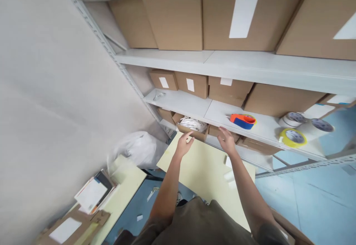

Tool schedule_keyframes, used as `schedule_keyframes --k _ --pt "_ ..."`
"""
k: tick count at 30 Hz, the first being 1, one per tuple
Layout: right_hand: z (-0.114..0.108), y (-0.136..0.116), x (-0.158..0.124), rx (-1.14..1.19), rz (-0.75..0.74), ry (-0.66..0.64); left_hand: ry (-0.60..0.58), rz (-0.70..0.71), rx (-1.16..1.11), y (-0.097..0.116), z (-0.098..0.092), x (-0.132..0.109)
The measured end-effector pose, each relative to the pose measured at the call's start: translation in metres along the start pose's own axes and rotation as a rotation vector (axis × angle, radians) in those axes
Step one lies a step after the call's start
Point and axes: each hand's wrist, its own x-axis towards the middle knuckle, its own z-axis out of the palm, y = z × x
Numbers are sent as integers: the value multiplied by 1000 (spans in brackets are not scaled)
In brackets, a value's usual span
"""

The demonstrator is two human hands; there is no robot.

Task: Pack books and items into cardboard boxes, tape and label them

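My left hand [184, 144] hovers over the far part of a pale yellow table [204, 167], its fingers apart and nothing in it. Just beyond it, on the lower shelf, an open cardboard box [194, 133] holds a bundle of white strips [193, 123]. Level with it to the right, my right hand [227, 141] is also empty, with fingers spread. It is nearest the front edge of the middle shelf, below an orange and blue tape dispenser [242, 121]. A small white item [228, 161] lies partly behind my right forearm.
Large cardboard boxes [175, 18] line the upper shelf [236, 63]; smaller ones stand below. Tape rolls [293, 137] sit at the middle shelf's right. On the left are a white plastic bag [140, 148] and a side table [126, 185] with books [96, 191] and flattened cardboard.
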Motion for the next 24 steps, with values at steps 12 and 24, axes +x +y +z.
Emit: schedule_keyframes --k 12,24 --pt "107 -53 -41 167 -38 -237 173 -189 62 -65 -75 -99" --pt "227 -221 -91 209 -118 -481 392 -210 -8 -124 -218 -214"
